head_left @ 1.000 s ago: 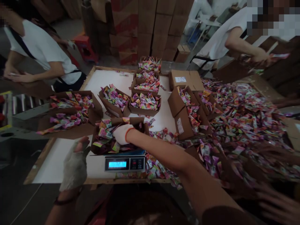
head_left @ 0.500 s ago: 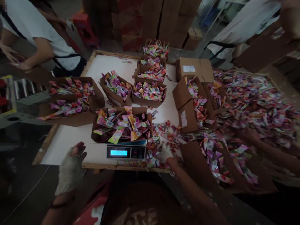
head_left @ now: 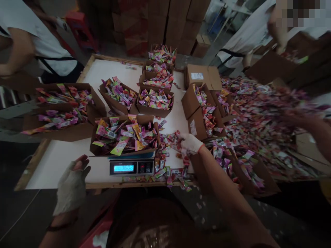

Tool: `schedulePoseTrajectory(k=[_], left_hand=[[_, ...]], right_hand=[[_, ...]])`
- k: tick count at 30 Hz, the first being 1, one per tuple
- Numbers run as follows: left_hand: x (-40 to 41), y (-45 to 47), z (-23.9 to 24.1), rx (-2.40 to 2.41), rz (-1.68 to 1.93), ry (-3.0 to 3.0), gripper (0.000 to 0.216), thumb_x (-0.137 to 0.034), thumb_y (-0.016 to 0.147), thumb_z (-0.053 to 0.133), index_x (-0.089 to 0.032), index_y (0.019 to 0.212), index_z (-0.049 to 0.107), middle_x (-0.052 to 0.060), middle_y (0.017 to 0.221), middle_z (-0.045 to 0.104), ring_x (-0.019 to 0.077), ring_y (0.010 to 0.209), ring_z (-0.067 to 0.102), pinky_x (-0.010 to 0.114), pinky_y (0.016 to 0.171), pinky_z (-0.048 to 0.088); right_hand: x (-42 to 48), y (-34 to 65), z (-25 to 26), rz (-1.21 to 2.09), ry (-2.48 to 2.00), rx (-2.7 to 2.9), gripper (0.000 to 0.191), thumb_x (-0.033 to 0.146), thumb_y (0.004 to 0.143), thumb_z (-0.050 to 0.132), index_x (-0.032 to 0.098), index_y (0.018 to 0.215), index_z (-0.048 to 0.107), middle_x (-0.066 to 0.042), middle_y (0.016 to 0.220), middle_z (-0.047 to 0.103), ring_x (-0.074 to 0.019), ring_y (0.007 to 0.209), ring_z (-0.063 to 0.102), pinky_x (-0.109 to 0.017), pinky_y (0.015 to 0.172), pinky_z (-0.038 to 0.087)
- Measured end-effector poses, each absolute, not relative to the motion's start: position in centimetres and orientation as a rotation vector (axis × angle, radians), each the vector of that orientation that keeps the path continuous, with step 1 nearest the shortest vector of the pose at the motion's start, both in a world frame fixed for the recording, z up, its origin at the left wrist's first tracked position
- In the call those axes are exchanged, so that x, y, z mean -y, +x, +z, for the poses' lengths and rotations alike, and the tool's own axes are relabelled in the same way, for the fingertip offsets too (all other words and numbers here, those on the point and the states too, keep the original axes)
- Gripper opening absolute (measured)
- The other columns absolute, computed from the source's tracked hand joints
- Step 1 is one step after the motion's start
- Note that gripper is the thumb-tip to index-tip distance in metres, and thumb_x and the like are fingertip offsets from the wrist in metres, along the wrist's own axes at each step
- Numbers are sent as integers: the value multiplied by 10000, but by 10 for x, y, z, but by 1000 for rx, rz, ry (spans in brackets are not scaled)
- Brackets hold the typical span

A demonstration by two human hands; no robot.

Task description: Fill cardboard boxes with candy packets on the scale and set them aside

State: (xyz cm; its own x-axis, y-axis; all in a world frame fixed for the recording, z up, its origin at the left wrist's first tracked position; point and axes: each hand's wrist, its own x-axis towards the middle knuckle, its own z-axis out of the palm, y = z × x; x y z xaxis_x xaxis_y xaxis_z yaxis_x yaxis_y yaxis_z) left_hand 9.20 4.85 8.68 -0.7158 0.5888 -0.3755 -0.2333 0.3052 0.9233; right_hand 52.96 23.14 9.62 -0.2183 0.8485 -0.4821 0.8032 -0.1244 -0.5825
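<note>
A brown cardboard box (head_left: 103, 146) heaped with colourful candy packets (head_left: 124, 136) sits on a digital scale (head_left: 131, 167) with a lit display, near the front edge of the white table (head_left: 67, 155). My right hand (head_left: 190, 142), in a white glove, is closed on a bunch of packets just right of the box, over loose packets. My left hand (head_left: 72, 184), in a pale fingerless glove, hovers at the table's front edge, left of the scale, fingers loosely curled and holding nothing.
Several more filled boxes (head_left: 155, 103) stand behind and to the left (head_left: 59, 113). A large pile of loose packets (head_left: 258, 117) covers the right side. Other people in white shirts (head_left: 49, 48) work at the far left and far right (head_left: 248, 34). Stacked cartons (head_left: 168, 24) stand behind.
My right hand left the box on the scale, went down to the loose packets at the front, and now lifts a bunch beside the box. The left hand barely moved.
</note>
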Motion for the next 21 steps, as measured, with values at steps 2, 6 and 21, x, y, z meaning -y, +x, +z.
schedulePoseTrajectory(k=[2,6,21], left_hand=[[-43,87,83,-1888,1478,325,427,-557,799,916,-277,1092,781,69,1297,747,389,1545,615,645,1461,322],[-37,81,85,-1912,1480,293,375,-529,840,877,-273,1099,790,83,1320,756,425,1606,592,651,1455,334],[-17,82,94,-1934,1479,237,381,-581,879,839,-307,1138,784,68,1396,766,373,1570,628,600,1409,407]], right_hand=[[-234,521,128,1317,-1718,1987,126,249,794,788,235,801,663,10,770,658,-189,765,620,-303,758,553],[-236,473,191,1460,-920,1903,246,414,900,845,228,935,688,8,893,696,-158,784,619,-286,759,559],[-272,375,244,1381,-622,2453,145,252,995,769,189,1067,879,-30,1144,852,-196,1105,774,-332,1034,624]])
